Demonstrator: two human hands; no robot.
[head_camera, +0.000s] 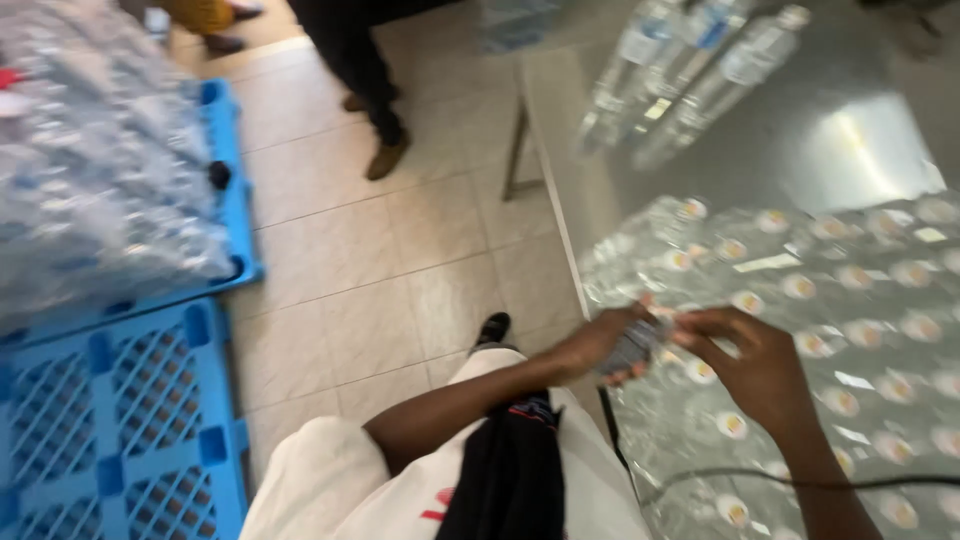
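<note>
Clear plastic dominates the scene: shrink-wrapped packs of capped water bottles (830, 330) are laid flat across a metal bench (560, 130), with a few loose bottles (690, 70) lying further back.

At the near edge of the packs, a small dark object (632, 347) is held between both hands; its kind cannot be made out through the blur. The left hand (600, 345) is wrapped around it from the edge side, fingers (632, 376) curled closed beneath it. The right hand (755, 365) is brought in from above, and its fingertips appear pinched on the object's far end, though how tightly cannot be told.

Risk is judged to lie mainly in the grip and the edge. The object is held just beside the bench edge, so a slip could send it to the tiled floor (380, 270). The film over the packs could be torn or a bottle dented if the hands are pressed down hard. A thin dark cable (800, 482) is seen crossing the right forearm and could be snagged. Blue plastic pallets (120, 430) and a passing person's legs (360, 70) are near the standing place, so a trip or bump is possible.
</note>
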